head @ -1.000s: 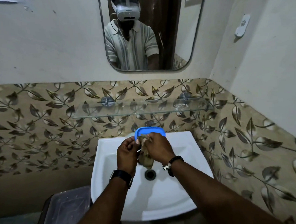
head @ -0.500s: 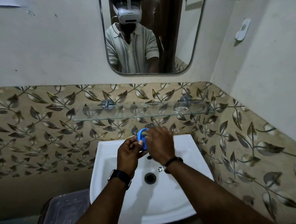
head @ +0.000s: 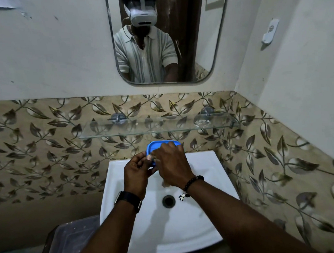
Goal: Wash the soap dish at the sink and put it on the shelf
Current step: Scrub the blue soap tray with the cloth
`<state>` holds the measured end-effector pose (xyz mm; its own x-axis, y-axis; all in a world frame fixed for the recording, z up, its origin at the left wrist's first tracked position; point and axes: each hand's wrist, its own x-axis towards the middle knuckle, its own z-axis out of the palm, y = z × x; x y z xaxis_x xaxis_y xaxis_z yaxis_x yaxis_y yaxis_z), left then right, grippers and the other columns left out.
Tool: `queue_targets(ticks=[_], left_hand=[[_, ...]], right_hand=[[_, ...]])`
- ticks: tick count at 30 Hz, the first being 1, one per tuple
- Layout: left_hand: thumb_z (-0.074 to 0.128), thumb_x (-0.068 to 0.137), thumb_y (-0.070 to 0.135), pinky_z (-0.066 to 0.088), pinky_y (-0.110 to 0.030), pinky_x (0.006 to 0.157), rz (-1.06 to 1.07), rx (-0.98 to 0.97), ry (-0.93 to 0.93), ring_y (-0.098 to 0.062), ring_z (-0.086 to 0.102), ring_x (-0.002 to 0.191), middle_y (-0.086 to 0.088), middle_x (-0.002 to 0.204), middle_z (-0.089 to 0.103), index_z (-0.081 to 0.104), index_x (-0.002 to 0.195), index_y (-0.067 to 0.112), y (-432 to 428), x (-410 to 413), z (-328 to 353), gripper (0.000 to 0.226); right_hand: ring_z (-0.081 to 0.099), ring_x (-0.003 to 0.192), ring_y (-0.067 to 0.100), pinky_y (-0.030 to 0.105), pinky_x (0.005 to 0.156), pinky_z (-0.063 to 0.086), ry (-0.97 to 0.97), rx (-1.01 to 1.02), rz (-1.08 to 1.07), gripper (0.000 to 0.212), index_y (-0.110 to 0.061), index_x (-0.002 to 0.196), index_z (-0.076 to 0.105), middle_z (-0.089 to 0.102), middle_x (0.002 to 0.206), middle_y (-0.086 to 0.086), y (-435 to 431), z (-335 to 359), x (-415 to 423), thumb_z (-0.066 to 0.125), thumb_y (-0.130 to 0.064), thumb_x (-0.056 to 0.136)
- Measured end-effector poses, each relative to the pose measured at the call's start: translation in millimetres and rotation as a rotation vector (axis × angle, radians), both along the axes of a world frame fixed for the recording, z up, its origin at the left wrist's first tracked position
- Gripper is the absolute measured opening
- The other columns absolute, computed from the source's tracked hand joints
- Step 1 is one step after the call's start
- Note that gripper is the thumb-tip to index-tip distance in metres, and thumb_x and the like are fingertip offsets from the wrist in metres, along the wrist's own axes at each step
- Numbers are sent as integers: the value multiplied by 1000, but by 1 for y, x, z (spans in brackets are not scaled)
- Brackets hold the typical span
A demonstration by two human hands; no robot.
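A blue soap dish (head: 153,146) is held over the back of the white sink (head: 207,166), tilted with its open face toward me. My left hand (head: 135,172) pinches its left edge between thumb and fingers. My right hand (head: 172,162) lies across the dish's face, fingers curled onto its top rim, hiding most of it. Something brownish shows under my right palm; I cannot tell what it is. Above the sink a glass shelf (head: 123,128) is fixed to the tiled wall.
The sink drain (head: 168,200) is below my wrists. A mirror (head: 206,37) hangs above the shelf. A white wall fitting (head: 270,31) sits on the right wall. A dark bin with a clear lid (head: 71,245) stands at the lower left. Right wall is close.
The dish went from face-on to edge-on and now face-on again while my hands rubbed it. Both hands stayed over the back of the sink.
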<state>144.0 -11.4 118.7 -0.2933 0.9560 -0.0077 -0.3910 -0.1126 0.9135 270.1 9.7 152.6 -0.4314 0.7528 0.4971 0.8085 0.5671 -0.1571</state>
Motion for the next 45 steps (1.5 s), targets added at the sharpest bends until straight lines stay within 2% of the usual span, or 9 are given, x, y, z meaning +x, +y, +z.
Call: queue_targets(ticks=[5,9,13,16,20,25,31,39,45], left_hand=[[60,94,2,62,-42,77,-18,28,3,-28,72,88,-17,98,73,61,114,-5,0,0,6,20],[62,94,3,62,-43,77,50,19,-25,-30,71,91,-18,98,71,61,113,-6,2,-1,9,21],[64,93,4,62,-45,78,-15,10,14,-35,72,91,-22,98,72,63,109,-1,-2,7,7,18],[64,93,5,60,-46,80,-47,13,79,-36,72,88,-24,99,73,64,113,-2,1,5,8,21],[61,94,2,60,-43,75,-7,4,60,-32,68,83,-24,97,71,63,113,-2,3,-5,9,20],[63,93,4,63,-38,71,62,3,-24,-25,74,79,-14,92,72,66,102,1,0,-19,12,10],[66,91,5,63,-36,65,49,-65,-136,-21,72,69,-12,87,70,65,93,2,5,-15,26,3],[55,93,0,63,-39,67,-84,-127,-203,-23,72,69,-9,83,67,63,119,12,-1,-18,37,29],[67,90,37,55,-38,91,-169,16,489,-18,59,98,-4,120,60,73,107,28,-7,-32,37,20]], right_hand=[[54,91,29,42,74,38,-302,401,-26,17,-17,98,66,62,97,6,26,13,29,54,-19,86],[53,86,28,42,74,38,-265,319,-263,14,-16,95,65,62,86,4,25,14,30,58,-20,83],[60,102,27,45,91,47,292,-141,-464,19,-19,100,68,70,101,2,19,16,10,58,-27,86],[65,97,25,41,84,54,596,-359,-246,19,-19,96,72,73,100,3,15,14,0,56,-23,85],[58,98,27,44,85,49,330,-355,112,22,-27,99,71,68,94,2,5,8,5,54,-24,85],[55,98,33,41,74,36,-248,98,28,34,-23,96,69,63,103,6,16,12,49,38,-31,86],[51,117,27,44,88,44,122,55,115,20,-16,107,58,54,123,4,-3,-3,39,44,-22,93],[56,85,29,42,72,46,90,19,310,18,-16,103,56,61,96,5,3,0,47,46,-17,89],[61,73,10,35,60,56,420,-300,349,35,-27,109,60,59,101,-11,19,15,62,61,2,89]])
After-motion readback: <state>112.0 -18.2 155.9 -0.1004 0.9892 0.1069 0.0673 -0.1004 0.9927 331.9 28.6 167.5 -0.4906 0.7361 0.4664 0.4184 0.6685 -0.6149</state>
